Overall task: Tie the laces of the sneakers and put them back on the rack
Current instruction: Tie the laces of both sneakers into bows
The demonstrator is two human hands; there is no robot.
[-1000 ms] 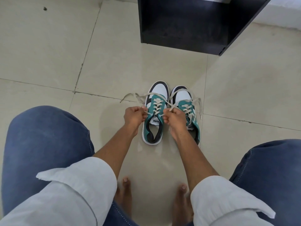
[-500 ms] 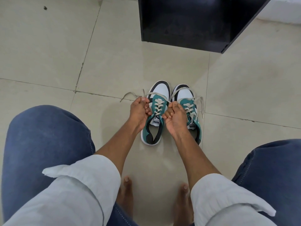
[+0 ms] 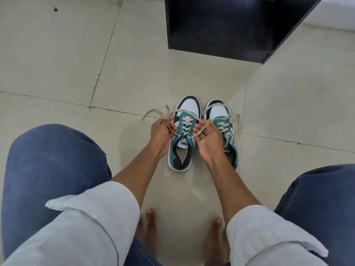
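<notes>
We're looking straight down at two sneakers on the tiled floor (image 3: 76, 54), side by side and just about touching. Both run lengthwise away from us: white toes at the far end, open heels at the near end, pointing toward the black rack (image 3: 221, 25) that stands well beyond them.

The left sneaker (image 3: 183, 135) is the one in play. Its two lace ends come up from the top eyelets and run out to either side, crossing over the teal tongue area. The left hand (image 3: 160, 134) sits just left of that shoe, fingers curled and pinched on one lace (image 3: 173, 113); a loose tail of lace trails off past the knuckles onto the floor at far left. The right hand (image 3: 208, 139) hovers between the two shoes, palm turned up, its grip closed on the other lace end, which stretches taut from the near eyelet to the fingers. So the shoe lies between and slightly below both grips, with the laces bridging it.

The right sneaker (image 3: 223, 127) is partly hidden under the right hand and wrist; its laces hang loose, one end dropping off its right side onto the floor.

Two bare feet peek out near us, between the blue-jeaned knees, and white rolled sleeves frame both forearms.
</notes>
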